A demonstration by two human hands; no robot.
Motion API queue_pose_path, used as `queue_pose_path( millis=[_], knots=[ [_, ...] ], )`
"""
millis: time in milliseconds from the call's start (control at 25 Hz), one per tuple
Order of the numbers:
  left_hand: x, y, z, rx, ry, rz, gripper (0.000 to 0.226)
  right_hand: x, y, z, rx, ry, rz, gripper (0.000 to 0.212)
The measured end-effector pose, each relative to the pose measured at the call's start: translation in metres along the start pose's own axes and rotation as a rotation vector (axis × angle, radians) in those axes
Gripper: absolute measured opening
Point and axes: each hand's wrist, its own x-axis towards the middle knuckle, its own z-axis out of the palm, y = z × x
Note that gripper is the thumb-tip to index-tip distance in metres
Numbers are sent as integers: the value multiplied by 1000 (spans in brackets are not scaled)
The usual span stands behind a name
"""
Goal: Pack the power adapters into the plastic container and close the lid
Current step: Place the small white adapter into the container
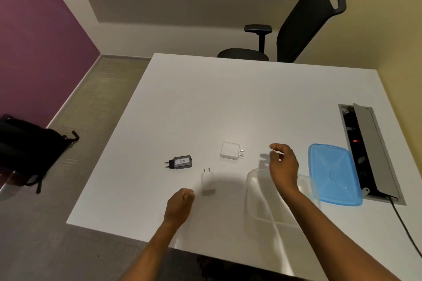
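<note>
Three power adapters lie apart on the white tabletop point(228, 98): a black adapter point(181, 161) with a label reading "030", pins to the left; a small white adapter point(207, 181), pins pointing away; and a square white adapter point(230, 150), pins to the right. The clear plastic container point(258, 203) sits uncovered near the front edge, its blue lid point(333, 173) just beside it on the right. The left hand point(179, 206) is curled into a fist near the small white adapter, holding nothing. The right hand point(283, 164) hovers over the container's far edge, fingers loosely bent, empty.

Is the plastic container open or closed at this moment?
Open. The blue lid lies on the table to the right of the container, not on it, so the rim is uncovered.
</note>
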Motion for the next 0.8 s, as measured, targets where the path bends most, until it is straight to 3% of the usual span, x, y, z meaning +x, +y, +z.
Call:
queue_pose_path(
  millis=[80,240,480,640,800],
  knots=[
    [12,-14,7,111,71,17,37,-15,-10,29,9,-82,-51,23],
    [26,-31,36,251,88,18,56,-46,-2,86,-111,-220,-91,28],
    [34,-42,76,404,193,82,73,-77,39,142,-454,-536,10,64],
    [35,-48,90,445,302,108,70,-83,53,156,-633,-595,-80,77],
    [41,-60,100,500,355,109,68,-82,66,158,-761,-653,-209,75]
  ],
)
